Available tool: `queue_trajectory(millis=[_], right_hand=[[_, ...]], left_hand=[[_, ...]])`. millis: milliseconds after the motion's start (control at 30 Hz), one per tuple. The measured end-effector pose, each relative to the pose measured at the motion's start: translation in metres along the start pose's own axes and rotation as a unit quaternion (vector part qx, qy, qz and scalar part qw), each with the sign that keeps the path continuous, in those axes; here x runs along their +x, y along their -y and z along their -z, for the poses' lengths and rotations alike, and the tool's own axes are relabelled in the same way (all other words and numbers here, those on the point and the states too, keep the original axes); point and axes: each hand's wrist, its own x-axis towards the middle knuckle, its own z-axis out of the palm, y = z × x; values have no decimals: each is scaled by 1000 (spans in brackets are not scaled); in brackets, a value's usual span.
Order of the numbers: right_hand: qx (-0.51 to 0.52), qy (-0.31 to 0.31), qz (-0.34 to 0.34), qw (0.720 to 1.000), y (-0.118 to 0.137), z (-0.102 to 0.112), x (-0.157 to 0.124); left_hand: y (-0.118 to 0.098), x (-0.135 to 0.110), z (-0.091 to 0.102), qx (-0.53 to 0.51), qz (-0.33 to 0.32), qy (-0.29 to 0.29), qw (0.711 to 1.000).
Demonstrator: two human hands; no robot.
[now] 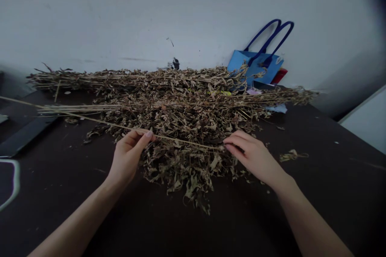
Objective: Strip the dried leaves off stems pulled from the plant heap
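Observation:
A long, thin dry stem runs from the far left across the front of a big pile of dried leafy stalks on a dark table. My left hand pinches the stem near its middle, thumb and fingers closed on it. My right hand pinches the stem's right end, fingers pressed together. Dried leaves hang from the stem between my two hands, above a loose heap of crumbled leaves.
A blue bag with dark blue handles leans on the white wall behind the pile, a red thing beside it. A flat dark object lies at the left. Leaf scraps dot the table.

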Motion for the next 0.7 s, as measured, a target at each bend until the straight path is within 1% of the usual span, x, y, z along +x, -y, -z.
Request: queue_trajectory(millis=[100,267,400,567,700], right_hand=[[-2,49,-1,999,0,-3,0],[-7,82,4,997,2,-9,1],[-16,82,22,996,3,-14,1],[-13,63,27,998,4,-17,1],[-10,59,32,998,8,-19,2]], left_hand=[[1,1,-1,-19,-7,-5,1000],[1,1,-1,-35,-4,-8,999],[3,0,0,-37,-9,-1,999],[2,0,-2,-41,-3,-14,999],[-3,-5,-5,-46,11,14,999]])
